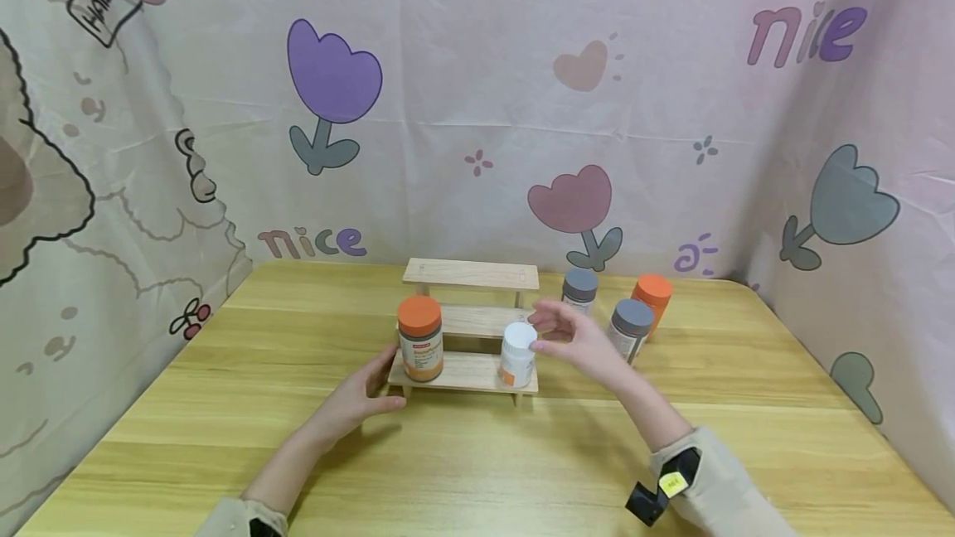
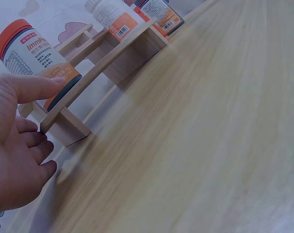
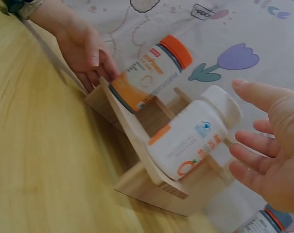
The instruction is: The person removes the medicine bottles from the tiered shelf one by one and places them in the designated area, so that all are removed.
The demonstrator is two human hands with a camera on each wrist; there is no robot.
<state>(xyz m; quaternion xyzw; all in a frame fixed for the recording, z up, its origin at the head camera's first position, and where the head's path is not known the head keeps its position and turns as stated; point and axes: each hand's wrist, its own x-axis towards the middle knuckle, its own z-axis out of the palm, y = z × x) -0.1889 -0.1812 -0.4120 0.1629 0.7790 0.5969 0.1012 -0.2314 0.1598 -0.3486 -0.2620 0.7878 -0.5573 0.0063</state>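
Observation:
A three-tier wooden step rack (image 1: 470,273) stands on the table. On the left of its lowest tier sits an orange-lidded supplement jar (image 1: 421,346), upright. A smaller white bottle (image 1: 518,359) stands on the same tier at the right end. My left hand (image 1: 351,404) is at the rack's left end, fingertips right at the wood and thumb stretched out in front of the jar (image 2: 37,58). Beside the white bottle's cap (image 3: 222,104) is my right hand (image 3: 278,141), its fingers spread and relaxed around nothing.
Right of the rack, two grey-lidded bottles (image 1: 579,287) and an orange bottle (image 1: 652,297) stand on the wooden table (image 1: 462,471). A printed cloth (image 1: 462,89) hangs behind the table and along both sides.

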